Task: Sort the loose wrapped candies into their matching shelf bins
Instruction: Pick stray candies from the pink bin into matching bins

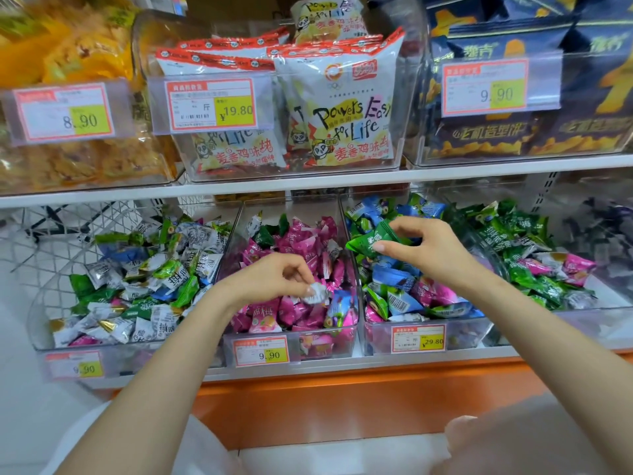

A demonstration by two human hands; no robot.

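- The left hand (274, 275) pinches a small white wrapped candy (317, 292) over the clear bin of pink candies (298, 347).
- The right hand (424, 248) grips a green wrapped candy (368, 243) above the clear bin of mixed blue candies (380, 334).

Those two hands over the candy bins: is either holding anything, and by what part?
The left hand pinches a white candy by its upper edge. The right hand pinches a green candy by its right end.

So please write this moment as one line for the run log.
left hand: holds white candy over pink bin | right hand: holds green candy over blue bin
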